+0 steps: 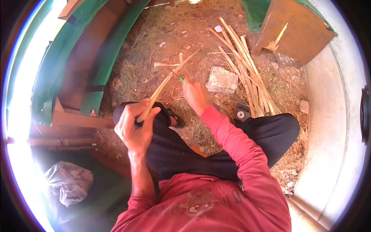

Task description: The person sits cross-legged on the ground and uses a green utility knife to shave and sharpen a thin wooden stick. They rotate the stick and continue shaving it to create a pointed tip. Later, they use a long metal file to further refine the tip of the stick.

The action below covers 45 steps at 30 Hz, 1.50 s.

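Observation:
My left hand (135, 125) is closed around the lower end of a long, pale bamboo strip (165, 86). The strip slants up and to the right, its thin far end above the dirt floor. My right hand (196, 94) is closed on a small green-handled tool (181, 79), beside the strip's upper half. Most of the handle is hidden in the fist. A thin dark line crosses the strip near the tool; I cannot tell whether it is a blade touching the wood. Short pale wood pieces (164, 65) lie on the ground beyond.
Several long bamboo strips (247, 63) lie piled at the right, next to a pale stone block (222, 80). A brown board (295, 31) leans at the far right, near a white wall (328, 116). Green-covered panels (83, 58) stand left, above a clear plastic bag (70, 181).

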### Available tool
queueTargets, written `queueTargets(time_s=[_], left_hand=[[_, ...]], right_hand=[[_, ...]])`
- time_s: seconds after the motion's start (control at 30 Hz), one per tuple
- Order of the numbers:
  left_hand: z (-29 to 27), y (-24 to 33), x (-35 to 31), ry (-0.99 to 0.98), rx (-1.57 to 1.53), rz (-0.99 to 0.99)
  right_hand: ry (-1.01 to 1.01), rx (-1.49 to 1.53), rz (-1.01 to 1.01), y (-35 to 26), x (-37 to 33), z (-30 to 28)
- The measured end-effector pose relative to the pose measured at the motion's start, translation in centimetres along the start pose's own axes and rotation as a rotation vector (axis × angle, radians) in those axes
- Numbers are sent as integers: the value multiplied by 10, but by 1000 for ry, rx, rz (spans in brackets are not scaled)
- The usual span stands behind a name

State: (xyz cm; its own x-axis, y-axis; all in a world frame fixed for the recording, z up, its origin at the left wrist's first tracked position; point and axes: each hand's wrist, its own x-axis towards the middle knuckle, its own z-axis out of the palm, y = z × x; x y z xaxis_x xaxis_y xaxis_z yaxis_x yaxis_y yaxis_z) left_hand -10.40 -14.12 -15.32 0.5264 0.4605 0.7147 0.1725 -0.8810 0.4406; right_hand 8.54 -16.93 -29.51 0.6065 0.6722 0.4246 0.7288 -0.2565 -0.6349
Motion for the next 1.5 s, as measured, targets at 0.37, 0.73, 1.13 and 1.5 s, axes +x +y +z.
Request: queueTargets(time_s=[0.37,0.73,1.13,1.5], left_hand=[[-9,-8,0,-15,13,-11],[-3,6,-6,-46,18,28],[3,15,-20,-3,63,51],[-5,5,3,298,-86,121]], right_hand=[[40,60,-32,9,4,14],[-4,75,-41,-15,-7,13],[73,-12,-93,17,-6,29],[-104,557,-67,-24,10,-28]])
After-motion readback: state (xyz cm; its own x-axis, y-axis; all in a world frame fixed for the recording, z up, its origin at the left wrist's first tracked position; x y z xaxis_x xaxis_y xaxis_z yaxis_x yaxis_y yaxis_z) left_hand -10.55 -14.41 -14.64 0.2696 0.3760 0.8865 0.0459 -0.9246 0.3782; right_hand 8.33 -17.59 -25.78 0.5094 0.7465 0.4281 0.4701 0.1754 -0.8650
